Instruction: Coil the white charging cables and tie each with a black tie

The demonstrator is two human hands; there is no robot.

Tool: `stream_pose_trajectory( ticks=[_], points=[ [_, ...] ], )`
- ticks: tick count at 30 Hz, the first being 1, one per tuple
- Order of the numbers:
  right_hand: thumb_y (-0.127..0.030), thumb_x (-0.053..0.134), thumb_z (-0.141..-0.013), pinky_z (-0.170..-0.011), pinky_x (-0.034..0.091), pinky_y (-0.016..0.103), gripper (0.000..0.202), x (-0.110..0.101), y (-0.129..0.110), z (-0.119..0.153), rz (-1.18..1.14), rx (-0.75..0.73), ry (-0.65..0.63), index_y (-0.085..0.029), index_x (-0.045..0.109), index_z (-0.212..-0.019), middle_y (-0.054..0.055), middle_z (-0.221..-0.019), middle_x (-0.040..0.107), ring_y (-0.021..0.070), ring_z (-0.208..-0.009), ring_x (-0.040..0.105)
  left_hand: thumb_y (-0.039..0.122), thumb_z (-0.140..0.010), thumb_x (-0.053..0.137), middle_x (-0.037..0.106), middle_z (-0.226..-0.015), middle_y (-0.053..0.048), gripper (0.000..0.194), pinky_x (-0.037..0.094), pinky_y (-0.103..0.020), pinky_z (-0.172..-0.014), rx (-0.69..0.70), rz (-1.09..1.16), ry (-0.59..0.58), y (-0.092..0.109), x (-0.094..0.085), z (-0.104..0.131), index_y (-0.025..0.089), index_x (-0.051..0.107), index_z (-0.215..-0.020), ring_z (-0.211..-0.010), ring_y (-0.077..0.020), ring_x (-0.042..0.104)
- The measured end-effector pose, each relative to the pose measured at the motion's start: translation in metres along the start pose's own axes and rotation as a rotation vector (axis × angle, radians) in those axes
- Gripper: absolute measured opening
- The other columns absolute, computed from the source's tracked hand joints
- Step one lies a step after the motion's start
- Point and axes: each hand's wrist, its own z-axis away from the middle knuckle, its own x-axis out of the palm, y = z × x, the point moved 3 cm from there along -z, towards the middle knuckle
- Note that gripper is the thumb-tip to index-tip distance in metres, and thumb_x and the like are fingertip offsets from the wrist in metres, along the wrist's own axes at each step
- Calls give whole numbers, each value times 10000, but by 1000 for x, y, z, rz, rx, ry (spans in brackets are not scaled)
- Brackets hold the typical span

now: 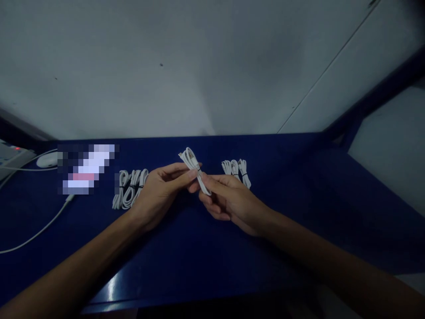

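A white cable bundle (191,160) sits at the centre of the frame, held up above the bench (186,257). The left hand (156,188) pinches it between thumb and fingers near the middle; the right hand (235,199) pinches its lower part, the thumbs almost meeting. It looks coiled into narrow loops, with a dark tie seeming to cross it (whether that is fully fastened, I cannot tell).

Behind the left hand, left of centre, lie three bundles (128,200), and beyond the right hand a second group (234,166); those look finished, looped and dark-banded, so only the held one appears in work. No loose cable awaiting coiling shows.

The cords are smooth, round and matte; the bench is glossy dark blue. At left are a pixelated bright screen (88,166) and a white lead (49,230); behind rises a plain grey wall (142,88).
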Motion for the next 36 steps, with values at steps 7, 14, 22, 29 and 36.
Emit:
stream_pose_trajectory(
  ticks=[7, 14, 22, 29, 36],
  points=[
    [-598, 625, -1060, -425, 302, 209, 471, 9, 3, 0, -100, 115, -112, -150, 761, -1108, -72, -676, 377, 83, -517, 279, 402, -1017, 737, 709, -732, -29, 259, 464, -369, -1110, -56, -39, -103, -1, 1, 3, 207, 872, -1119, -971, -203, 715],
    [-620, 565, -1079, -448, 430, 222, 499, 9, 5, 0, 79, 53, -119, -160, 755, -1112, -33, -724, 511, 95, -534, 459, 411, -1032, 708, 633, -643, 4, 275, 548, -337, -891, -70, -29, -131, 2, 6, 5, 203, 860, -1128, -717, -170, 680],
    [-460, 711, -1034, -454, 480, 220, 290, 10, -7, 3, 355, -205, 114, -197, 715, -1157, 21, -919, 712, 96, -574, 606, 276, -947, 813, 719, -855, -32, 119, 509, -275, -766, 15, -37, -2, 1, -2, 4, 178, 815, -880, -749, -137, 618],
    [-430, 767, -996, -430, 476, 209, 255, 4, -14, 1, 209, -143, -4, -188, 789, -1074, 92, -1070, 785, 118, -650, 678, 398, -1036, 699, 711, -864, -53, 317, 488, -296, -739, 0, 49, -88, 3, 2, 7, 180, 808, -832, -735, -147, 595],
    [-422, 765, -1012, -473, 481, 178, 276, 2, -14, 2, 106, -96, -74, -199, 805, -1170, 91, -1093, 801, 86, -649, 645, 363, -1040, 703, 653, -715, -15, 236, 502, -330, -873, 7, 27, -179, 9, 4, 3, 185, 854, -1072, -750, -169, 635]
  ],
)
